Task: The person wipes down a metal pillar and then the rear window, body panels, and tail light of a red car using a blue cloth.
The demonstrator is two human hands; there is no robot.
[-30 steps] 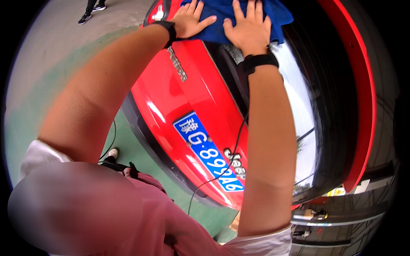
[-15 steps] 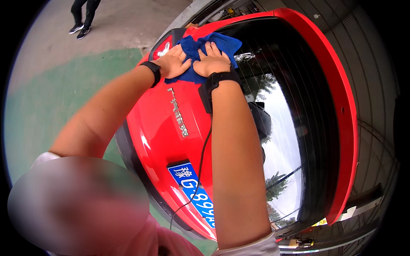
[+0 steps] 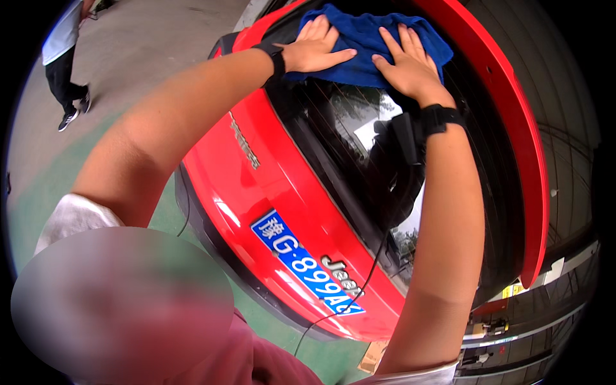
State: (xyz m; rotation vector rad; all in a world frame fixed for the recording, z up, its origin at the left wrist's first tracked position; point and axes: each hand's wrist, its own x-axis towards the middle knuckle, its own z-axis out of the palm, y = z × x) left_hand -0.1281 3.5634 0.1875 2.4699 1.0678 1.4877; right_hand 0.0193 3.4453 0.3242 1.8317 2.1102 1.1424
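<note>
lying splayed, left hand [image 3: 316,54] and right hand [image 3: 414,72] press the blue cloth [image 3: 367,40]. it looks soft, light; best pinched by edges.

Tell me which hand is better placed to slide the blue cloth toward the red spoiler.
Likely the right hand: it is spread on the blue cloth, nearer the red spoiler than the left hand is.
</note>
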